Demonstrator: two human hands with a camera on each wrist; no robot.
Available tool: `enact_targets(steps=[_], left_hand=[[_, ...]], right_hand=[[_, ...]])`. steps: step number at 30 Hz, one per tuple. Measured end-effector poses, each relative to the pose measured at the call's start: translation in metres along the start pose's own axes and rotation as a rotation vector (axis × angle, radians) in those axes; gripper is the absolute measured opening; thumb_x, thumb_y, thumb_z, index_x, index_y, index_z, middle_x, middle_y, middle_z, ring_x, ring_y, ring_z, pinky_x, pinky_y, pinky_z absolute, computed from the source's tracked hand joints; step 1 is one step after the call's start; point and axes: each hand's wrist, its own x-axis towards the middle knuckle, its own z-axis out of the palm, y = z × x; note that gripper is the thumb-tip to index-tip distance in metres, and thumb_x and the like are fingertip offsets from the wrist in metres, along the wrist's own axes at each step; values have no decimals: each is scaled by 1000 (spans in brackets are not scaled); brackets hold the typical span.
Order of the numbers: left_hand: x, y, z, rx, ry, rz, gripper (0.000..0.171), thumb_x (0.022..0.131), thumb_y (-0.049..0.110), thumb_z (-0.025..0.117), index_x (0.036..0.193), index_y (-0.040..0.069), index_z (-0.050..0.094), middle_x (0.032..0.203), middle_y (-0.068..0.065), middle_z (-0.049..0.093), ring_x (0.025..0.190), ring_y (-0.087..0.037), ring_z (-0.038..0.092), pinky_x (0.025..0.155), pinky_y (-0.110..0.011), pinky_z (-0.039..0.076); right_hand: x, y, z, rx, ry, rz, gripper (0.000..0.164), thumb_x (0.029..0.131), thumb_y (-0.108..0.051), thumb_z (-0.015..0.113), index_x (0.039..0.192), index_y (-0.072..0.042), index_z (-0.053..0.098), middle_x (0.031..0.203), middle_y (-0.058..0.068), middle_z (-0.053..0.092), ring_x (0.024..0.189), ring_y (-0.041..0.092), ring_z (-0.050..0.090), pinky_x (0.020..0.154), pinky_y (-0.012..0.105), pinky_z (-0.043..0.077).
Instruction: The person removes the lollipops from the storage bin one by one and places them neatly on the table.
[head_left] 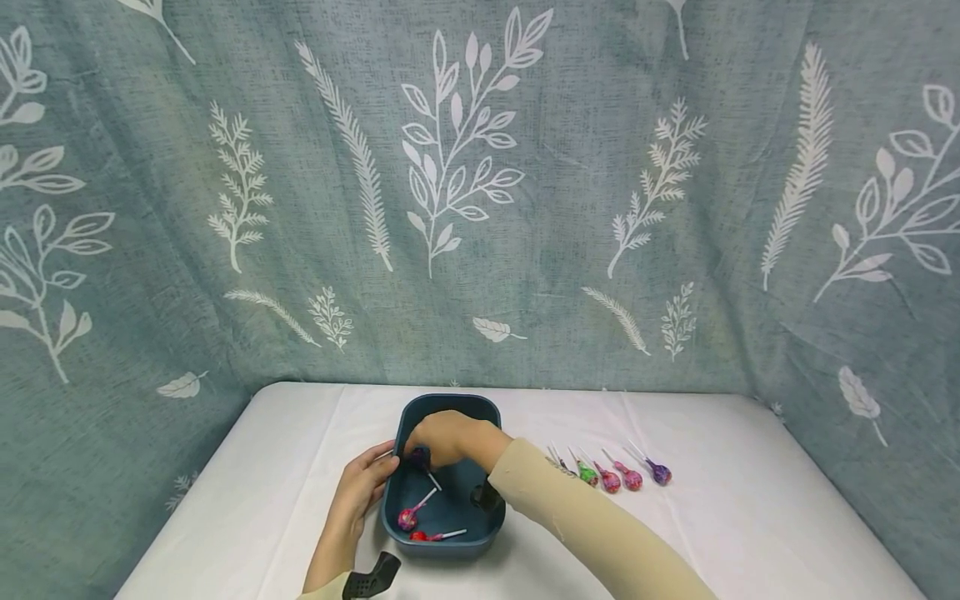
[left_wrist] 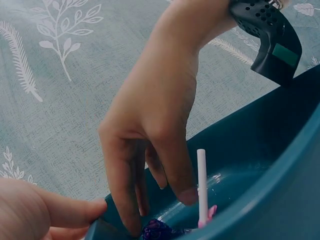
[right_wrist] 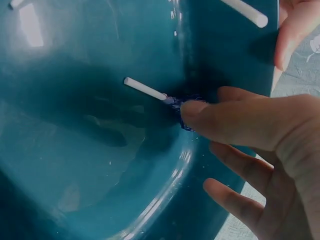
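A dark teal plastic bin (head_left: 442, 546) stands on the white cloth. My left hand (head_left: 362, 483) steadies its left side, fingers fairly straight, thumb tip at the rim. Inside the bin reaches my right hand (head_left: 447, 437). Its thumb and index finger stand on either side of a dark purple lollipop (left_wrist: 157, 230), with a gap showing beside the thumb in the left wrist view. That lollipop's white stick (right_wrist: 145, 88) points away from the hand. Nearer the bin's front lie a pink lollipop (head_left: 407, 519) and a red lollipop (head_left: 418, 537).
To the bin's right, several lollipops lie in a row on the cloth, among them a green one (head_left: 588, 476), a pink one (head_left: 632, 480) and a purple one (head_left: 661, 473). A patterned grey-green curtain (head_left: 555, 250) hangs behind the white table (head_left: 720, 533).
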Motion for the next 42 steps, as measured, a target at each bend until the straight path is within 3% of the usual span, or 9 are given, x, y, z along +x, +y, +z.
enact_targets(steps=[13, 21, 27, 36, 42], left_hand=[[1, -1, 1, -2, 12, 14, 42, 92, 10, 62, 130, -7, 55, 124, -25, 60, 107, -34, 63, 86, -38, 53], [-2, -1, 1, -11, 7, 13, 42, 93, 10, 61, 131, -7, 54, 124, -24, 60, 107, -33, 63, 84, -35, 54], [-5, 1, 1, 10, 10, 7, 43, 94, 11, 61, 132, -7, 53, 126, -25, 58, 105, -30, 64, 87, -38, 52], [-5, -2, 2, 1, 22, 18, 41, 93, 8, 59, 130, -8, 53, 126, -27, 58, 105, -32, 64, 84, -37, 54], [-9, -1, 3, 14, 28, 12, 41, 93, 9, 60, 130, -7, 54, 125, -26, 59, 102, -29, 65, 83, -36, 54]], right_hand=[[5, 1, 11, -80, 37, 32, 38, 79, -2, 77, 111, -22, 74, 101, -11, 64, 83, 3, 53, 84, 21, 48], [2, -5, 15, -66, 12, 47, 21, 80, -3, 77, 92, -20, 73, 84, -11, 62, 74, 4, 55, 71, 19, 49], [-9, -4, 7, -27, 11, 49, 25, 81, -3, 76, 100, -20, 75, 96, -11, 67, 86, 3, 60, 76, 19, 50], [-30, 7, 2, 128, 97, 28, 21, 80, -1, 77, 95, -15, 74, 90, -9, 63, 82, 3, 56, 74, 17, 48], [-48, 13, 6, 185, 215, 11, 22, 77, -5, 80, 90, -16, 66, 88, -8, 54, 79, 6, 50, 70, 18, 45]])
